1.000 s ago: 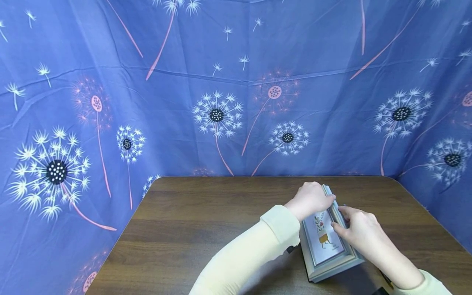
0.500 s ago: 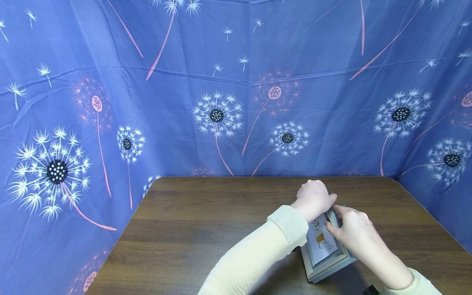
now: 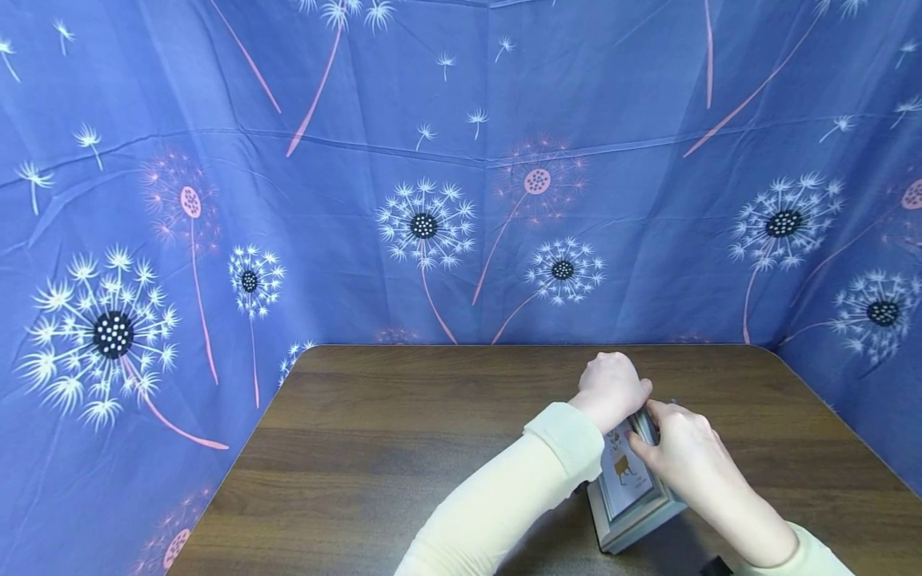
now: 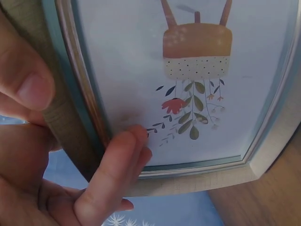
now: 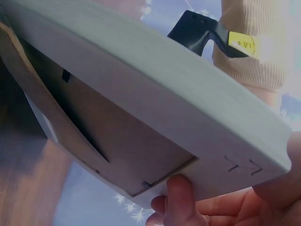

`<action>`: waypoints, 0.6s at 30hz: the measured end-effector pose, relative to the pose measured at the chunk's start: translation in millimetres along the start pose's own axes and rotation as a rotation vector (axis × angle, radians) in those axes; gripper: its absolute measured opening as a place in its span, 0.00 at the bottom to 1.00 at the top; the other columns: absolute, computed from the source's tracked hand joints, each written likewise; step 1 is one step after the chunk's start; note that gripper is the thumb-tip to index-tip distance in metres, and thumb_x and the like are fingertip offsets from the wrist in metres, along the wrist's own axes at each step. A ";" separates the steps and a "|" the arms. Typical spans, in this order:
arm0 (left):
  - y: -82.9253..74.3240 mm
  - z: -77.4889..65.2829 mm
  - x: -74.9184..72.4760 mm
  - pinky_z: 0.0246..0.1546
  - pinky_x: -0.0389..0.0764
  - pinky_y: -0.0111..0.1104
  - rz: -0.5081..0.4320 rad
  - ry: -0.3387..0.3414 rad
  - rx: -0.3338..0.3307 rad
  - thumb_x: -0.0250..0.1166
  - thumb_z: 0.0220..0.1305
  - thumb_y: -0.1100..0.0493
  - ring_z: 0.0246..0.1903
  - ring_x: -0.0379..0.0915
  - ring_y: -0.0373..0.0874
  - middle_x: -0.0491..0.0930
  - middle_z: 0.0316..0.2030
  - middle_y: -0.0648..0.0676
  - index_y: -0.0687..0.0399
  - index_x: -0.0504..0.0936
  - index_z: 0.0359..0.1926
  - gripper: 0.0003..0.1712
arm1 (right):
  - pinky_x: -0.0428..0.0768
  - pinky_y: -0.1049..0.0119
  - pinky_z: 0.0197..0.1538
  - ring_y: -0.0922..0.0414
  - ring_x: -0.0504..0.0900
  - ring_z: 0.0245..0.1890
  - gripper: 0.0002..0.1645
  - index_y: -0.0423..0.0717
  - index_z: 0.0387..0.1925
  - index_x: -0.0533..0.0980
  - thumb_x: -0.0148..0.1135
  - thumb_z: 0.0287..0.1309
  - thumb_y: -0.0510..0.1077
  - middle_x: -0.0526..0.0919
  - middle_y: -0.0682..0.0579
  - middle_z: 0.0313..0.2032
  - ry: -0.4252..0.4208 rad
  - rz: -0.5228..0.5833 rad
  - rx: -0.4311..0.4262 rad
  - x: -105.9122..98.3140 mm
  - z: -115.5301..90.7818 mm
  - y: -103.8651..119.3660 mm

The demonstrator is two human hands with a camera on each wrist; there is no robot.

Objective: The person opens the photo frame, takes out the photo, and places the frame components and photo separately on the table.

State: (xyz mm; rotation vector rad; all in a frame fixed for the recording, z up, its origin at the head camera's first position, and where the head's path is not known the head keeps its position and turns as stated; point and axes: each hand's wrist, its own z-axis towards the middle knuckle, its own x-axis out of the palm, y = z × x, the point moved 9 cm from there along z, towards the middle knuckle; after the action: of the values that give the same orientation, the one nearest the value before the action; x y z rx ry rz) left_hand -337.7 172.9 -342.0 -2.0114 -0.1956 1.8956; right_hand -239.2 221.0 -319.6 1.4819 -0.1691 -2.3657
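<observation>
Both hands hold a pale grey-blue picture frame, tilted back over the table. Behind its glass is a print of a brown-and-dotted pot on legs with leaves and a red flower. My left hand grips the frame's far end, its back to the head camera and its fingers mostly hidden. My right hand holds the right side, thumb over the front edge onto the glass. Seen from behind in the right wrist view, the frame has a brown backing board with small dark tabs and a stand leg swung out.
The brown wood-grain table extends to the left of the frame. A blue dandelion-print cloth hangs behind and beside it. A black wrist mount with a yellow label sits by the cream sleeve.
The frame's right side and my right hand have shifted slightly left. My left forearm has moved a little right, covering more of the frame's far end.
</observation>
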 end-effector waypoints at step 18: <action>5.5 8.2 4.7 0.14 0.75 0.30 -0.076 -0.018 -0.010 0.66 0.55 0.41 0.18 0.73 0.38 0.79 0.22 0.48 0.50 0.81 0.19 0.19 | 0.68 0.69 0.17 0.67 0.70 0.18 0.16 0.41 0.37 0.81 0.73 0.43 0.43 0.77 0.59 0.18 -0.087 0.048 -0.072 -7.9 -6.9 5.4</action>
State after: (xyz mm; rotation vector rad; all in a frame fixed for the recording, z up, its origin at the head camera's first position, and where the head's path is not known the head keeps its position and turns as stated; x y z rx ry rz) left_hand -346.2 170.8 -348.5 -1.9654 -0.2825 1.8704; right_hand -228.7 219.3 -314.5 1.3286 -0.1377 -2.3739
